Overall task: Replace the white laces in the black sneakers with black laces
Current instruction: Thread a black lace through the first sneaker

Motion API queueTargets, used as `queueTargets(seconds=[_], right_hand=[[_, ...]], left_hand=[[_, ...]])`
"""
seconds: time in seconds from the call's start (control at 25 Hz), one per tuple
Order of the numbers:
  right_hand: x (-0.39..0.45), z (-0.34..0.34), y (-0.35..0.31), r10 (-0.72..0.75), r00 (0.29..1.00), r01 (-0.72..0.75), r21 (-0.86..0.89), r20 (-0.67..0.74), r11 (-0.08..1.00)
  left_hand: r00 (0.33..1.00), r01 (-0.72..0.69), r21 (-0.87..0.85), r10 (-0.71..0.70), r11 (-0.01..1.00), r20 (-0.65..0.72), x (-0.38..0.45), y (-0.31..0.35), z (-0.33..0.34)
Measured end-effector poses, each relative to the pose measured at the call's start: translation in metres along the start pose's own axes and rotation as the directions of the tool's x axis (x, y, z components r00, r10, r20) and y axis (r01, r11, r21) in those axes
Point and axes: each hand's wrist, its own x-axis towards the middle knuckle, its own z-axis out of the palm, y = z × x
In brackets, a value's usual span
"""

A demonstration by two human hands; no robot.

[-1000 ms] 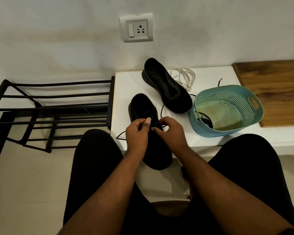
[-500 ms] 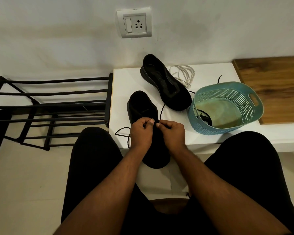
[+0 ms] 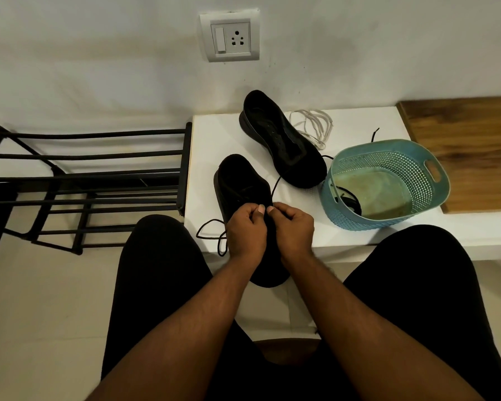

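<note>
The near black sneaker (image 3: 240, 183) lies at the worktop's front edge, its near end overhanging, with a black lace (image 3: 211, 235) trailing in loops to its left. The far black sneaker (image 3: 284, 143) lies unlaced behind it, tilted on its side, with the coiled white laces (image 3: 313, 125) just to its right.

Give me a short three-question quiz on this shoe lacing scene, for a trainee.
1. True or false: the white laces lie inside the teal basket.
2. Which sneaker are both hands working on? A) the near sneaker B) the far sneaker
3. Fill in: the left hand and right hand pinch a ____ lace.

Key: 1. False, they lie on the white table behind the basket. 2. A. 3. black.
</note>
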Motion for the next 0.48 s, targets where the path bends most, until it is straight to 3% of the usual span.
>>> queueTargets(seconds=[0.2,0.48], right_hand=[[0.0007,-0.0042,-0.0011,0.061,0.998,-0.060,0.076,-0.003,0.995],[-0.0013,-0.0006,-0.0007,0.023,0.999,-0.023,0.001,0.045,1.000]], left_hand=[[1.000,0.019,-0.022,-0.019,1.000,0.011,-0.0006,-0.0023,0.0016],[0.988,0.110,-0.084,-0.118,0.990,-0.095,-0.0043,0.0043,0.0046]])
